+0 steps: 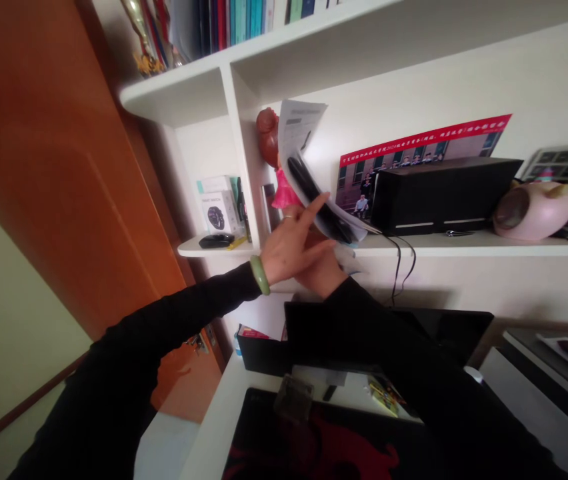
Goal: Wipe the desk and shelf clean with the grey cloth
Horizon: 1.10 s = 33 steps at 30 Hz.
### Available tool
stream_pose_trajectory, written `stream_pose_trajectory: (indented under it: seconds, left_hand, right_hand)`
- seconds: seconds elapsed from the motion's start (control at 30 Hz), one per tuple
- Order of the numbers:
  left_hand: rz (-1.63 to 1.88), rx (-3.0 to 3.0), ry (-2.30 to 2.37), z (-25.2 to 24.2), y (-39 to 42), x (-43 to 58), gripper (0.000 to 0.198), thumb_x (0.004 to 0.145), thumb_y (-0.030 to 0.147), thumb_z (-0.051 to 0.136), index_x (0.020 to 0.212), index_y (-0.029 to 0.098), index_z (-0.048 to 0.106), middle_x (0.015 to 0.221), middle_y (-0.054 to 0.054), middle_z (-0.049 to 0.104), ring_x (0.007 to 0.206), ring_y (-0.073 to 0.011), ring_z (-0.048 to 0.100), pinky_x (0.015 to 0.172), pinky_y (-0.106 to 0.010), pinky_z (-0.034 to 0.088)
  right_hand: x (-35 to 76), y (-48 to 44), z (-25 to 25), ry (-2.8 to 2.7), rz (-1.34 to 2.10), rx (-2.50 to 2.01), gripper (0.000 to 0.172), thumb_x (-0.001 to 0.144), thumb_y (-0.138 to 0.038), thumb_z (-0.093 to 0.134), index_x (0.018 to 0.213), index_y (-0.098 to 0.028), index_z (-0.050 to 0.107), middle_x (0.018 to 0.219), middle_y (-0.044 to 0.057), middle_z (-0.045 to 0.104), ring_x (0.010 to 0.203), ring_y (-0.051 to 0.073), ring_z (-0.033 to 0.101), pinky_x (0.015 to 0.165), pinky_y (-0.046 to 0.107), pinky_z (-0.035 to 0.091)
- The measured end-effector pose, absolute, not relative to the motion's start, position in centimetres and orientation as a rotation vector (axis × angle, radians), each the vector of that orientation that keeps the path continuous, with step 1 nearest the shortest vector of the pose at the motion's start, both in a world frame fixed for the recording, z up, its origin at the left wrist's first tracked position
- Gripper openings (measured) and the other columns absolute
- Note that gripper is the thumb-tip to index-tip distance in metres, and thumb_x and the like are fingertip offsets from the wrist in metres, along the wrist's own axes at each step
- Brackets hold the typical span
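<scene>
My left hand (287, 247), with a green bangle at the wrist and a ring, reaches to the shelf. Its index finger and thumb are spread, the index tip against a long black object (321, 207) whose kind I cannot make out. That object lies along curved, printed paper sheets (300, 127), which stand tilted over the shelf edge. My right hand (323, 270) crosses beneath the left one, near the lower end of the sheets; its fingers are hidden. Behind the paper stands a figurine (287, 190) with a pink skirt, partly covered.
Right of the hands are a group photo (424, 150), a black box (444, 197) with cables (398, 267) hanging nearby, and a pink rounded object (537, 210). A smartwatch box (219, 210) stands left of the divider (239, 147). Below are a monitor (309, 333) and a mouse mat (264, 427).
</scene>
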<state>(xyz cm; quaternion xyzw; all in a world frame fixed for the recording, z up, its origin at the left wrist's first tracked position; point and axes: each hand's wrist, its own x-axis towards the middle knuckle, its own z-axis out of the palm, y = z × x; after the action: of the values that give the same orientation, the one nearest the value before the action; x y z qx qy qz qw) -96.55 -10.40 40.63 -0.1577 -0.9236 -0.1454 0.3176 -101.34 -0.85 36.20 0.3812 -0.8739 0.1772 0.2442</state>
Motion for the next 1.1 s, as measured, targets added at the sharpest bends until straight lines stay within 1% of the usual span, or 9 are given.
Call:
stream_pose_trajectory:
  seconds: [0.17,0.27,0.37,0.5,0.6,0.67,0.83,1.03,1.1]
  left_hand:
    - [0.083,-0.243,-2.530,44.2,-8.6,-95.8,0.067,0.112,0.056,0.057,0.172,0.028,0.045,0.096,-0.007,0.077,0.091,-0.0269,0.075,0.083,-0.036,0.058]
    - [0.242,-0.297,-2.397,45.2,-7.7,-95.5,0.050,0.115,0.042,0.050,0.162,0.027,0.060,0.101,-0.009,0.080,0.092,-0.0247,0.075,0.078,-0.033,0.055]
    - [0.326,-0.360,-2.388,44.8,-7.4,-95.2,0.044,0.116,0.037,0.045,0.151,0.026,0.069,0.105,-0.010,0.081,0.091,-0.0239,0.075,0.074,-0.033,0.054]
    - [0.304,-0.181,-2.561,44.2,-7.9,-94.9,0.064,0.114,0.053,0.051,0.170,0.021,0.048,0.091,-0.008,0.081,0.083,-0.0268,0.076,0.073,-0.035,0.055]
    - [0.187,-0.080,-2.599,44.9,-8.2,-95.3,0.087,0.112,0.065,0.051,0.179,0.015,0.026,0.095,-0.010,0.081,0.083,-0.0296,0.077,0.073,-0.036,0.055]
    - [0.113,-0.059,-2.611,45.7,-8.2,-96.2,0.087,0.114,0.066,0.046,0.181,0.017,0.021,0.099,-0.010,0.081,0.087,-0.0300,0.077,0.076,-0.037,0.056]
    - [0.093,-0.071,-2.628,46.2,-9.1,-99.1,0.065,0.119,0.056,0.033,0.176,0.024,0.035,0.101,-0.007,0.081,0.088,-0.0265,0.075,0.087,-0.037,0.055]
    - [0.124,-0.142,-2.418,44.8,-9.7,-97.6,0.055,0.119,0.047,0.040,0.168,0.026,0.049,0.093,-0.007,0.078,0.088,-0.0263,0.072,0.083,-0.037,0.055]
    - [0.197,-0.146,-2.362,44.9,-9.1,-96.3,0.048,0.118,0.039,0.041,0.161,0.028,0.059,0.100,-0.009,0.077,0.096,-0.0270,0.072,0.087,-0.039,0.056]
  right_hand:
    - [-101.0,0.0,36.4,-2.379,0.392,1.149,0.058,0.106,-0.011,0.042,0.162,-0.011,0.058,0.159,0.022,0.064,0.149,0.038,0.057,0.125,0.056,0.044]
    - [-100.9,0.3,36.4,-2.437,0.329,1.177,0.053,0.107,-0.013,0.043,0.154,-0.008,0.065,0.160,0.024,0.063,0.147,0.038,0.060,0.123,0.051,0.046]
    - [-101.0,0.2,36.4,-2.436,0.322,1.178,0.055,0.110,-0.014,0.035,0.158,-0.007,0.062,0.159,0.024,0.063,0.148,0.037,0.058,0.124,0.050,0.045]
    - [-101.1,0.1,36.5,-2.425,0.389,1.173,0.056,0.112,-0.013,0.028,0.157,-0.007,0.060,0.157,0.021,0.065,0.142,0.034,0.060,0.121,0.047,0.047]
    - [-101.1,0.5,36.7,-2.420,0.387,1.228,0.054,0.108,-0.013,0.040,0.157,-0.007,0.061,0.159,0.022,0.063,0.141,0.036,0.060,0.118,0.048,0.048]
    - [-101.0,0.9,36.9,-2.443,0.361,1.243,0.053,0.105,-0.014,0.047,0.155,-0.007,0.063,0.157,0.025,0.064,0.138,0.040,0.061,0.115,0.050,0.049]
    - [-100.7,1.5,37.2,-2.455,0.358,1.269,0.040,0.105,-0.023,0.051,0.137,-0.011,0.072,0.132,0.025,0.075,0.120,0.041,0.064,0.102,0.051,0.050]
    - [-100.8,1.5,37.1,-2.449,0.321,1.270,0.042,0.104,-0.017,0.046,0.136,-0.013,0.073,0.135,0.022,0.074,0.121,0.038,0.066,0.099,0.049,0.052]
    - [-100.9,1.2,36.9,-2.449,0.318,1.261,0.044,0.104,-0.016,0.045,0.137,-0.012,0.073,0.135,0.021,0.075,0.122,0.037,0.067,0.100,0.048,0.052]
